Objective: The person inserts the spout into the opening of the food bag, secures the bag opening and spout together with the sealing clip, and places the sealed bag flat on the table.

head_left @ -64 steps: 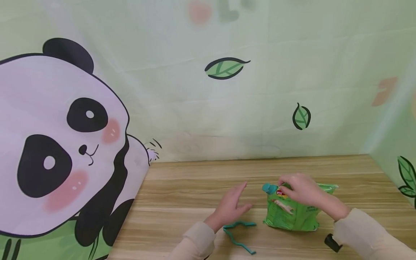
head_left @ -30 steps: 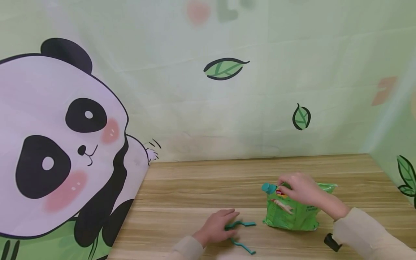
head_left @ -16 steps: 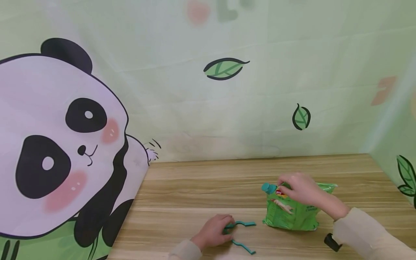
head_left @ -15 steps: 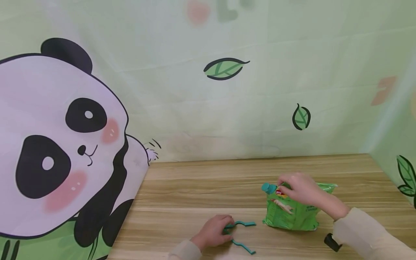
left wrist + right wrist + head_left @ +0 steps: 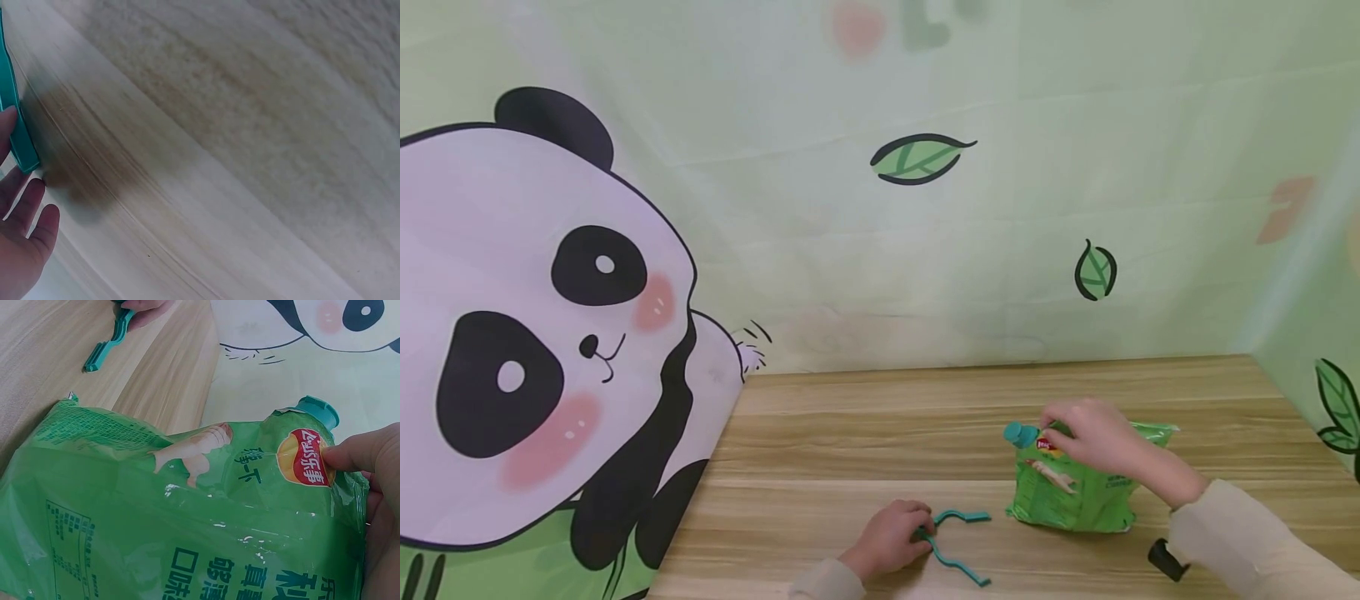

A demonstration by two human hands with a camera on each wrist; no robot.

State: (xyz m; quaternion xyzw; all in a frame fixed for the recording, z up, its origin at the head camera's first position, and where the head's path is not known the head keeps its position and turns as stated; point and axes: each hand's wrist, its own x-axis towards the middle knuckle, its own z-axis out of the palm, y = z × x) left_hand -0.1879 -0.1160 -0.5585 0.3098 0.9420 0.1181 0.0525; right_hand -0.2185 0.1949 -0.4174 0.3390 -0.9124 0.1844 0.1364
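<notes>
My left hand (image 5: 891,537) pinches the hinge end of a teal bag clip (image 5: 955,567), whose two wavy arms spread in a V toward the right. In the left wrist view, the clip's teal end (image 5: 24,147) sits between the thumb and fingers, close over the table. My right hand (image 5: 1093,437) grips the top edge of a green chip bag (image 5: 1067,500), thumb on the red and yellow logo in the right wrist view. A teal screw-cap spout (image 5: 1021,434) sticks out of the bag's upper left corner. The bag stands on the table; its top edge is partly hidden by my right hand.
A small black object (image 5: 1167,560) lies beside my right sleeve. The wood-grain table (image 5: 850,425) ends at a pale green cloth backdrop (image 5: 820,208) printed with a panda and leaves.
My left hand has come down from above the table onto the bag clip, curled its fingers round the hinge end and tilted it slightly. The right hand and chip bag have stayed in place.
</notes>
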